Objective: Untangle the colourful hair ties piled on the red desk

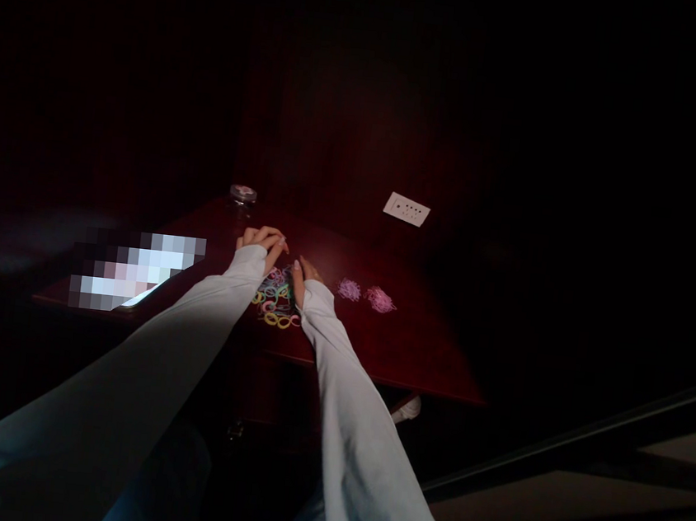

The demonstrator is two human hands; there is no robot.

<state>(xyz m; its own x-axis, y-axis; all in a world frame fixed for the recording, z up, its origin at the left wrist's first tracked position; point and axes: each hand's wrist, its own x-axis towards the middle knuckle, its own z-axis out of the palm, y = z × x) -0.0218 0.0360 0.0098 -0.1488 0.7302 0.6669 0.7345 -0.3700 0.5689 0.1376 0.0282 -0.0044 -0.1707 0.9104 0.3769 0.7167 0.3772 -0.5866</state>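
Observation:
Colourful bands (279, 307) in yellow, pink, green and blue lie in a loose pile near the front edge of the dark red table (413, 350). Over the pile's far left side is my left hand (267, 242), its fingers bent and partly spread; nothing shows in it. My right hand (305, 275) rests at the pile's right side, with thumb and fingers a little apart and its outer part hard to see. A purple heap of small bands (349, 290) and a pink heap (381, 300) lie to the right of it.
A lit screen (161, 266), partly pixelated, lies at the table's left. A clear jar with a lid (243, 194) stands at the back left corner. On the dark panel behind is a white socket plate (406, 209). Something white (408, 409) shows below the front edge.

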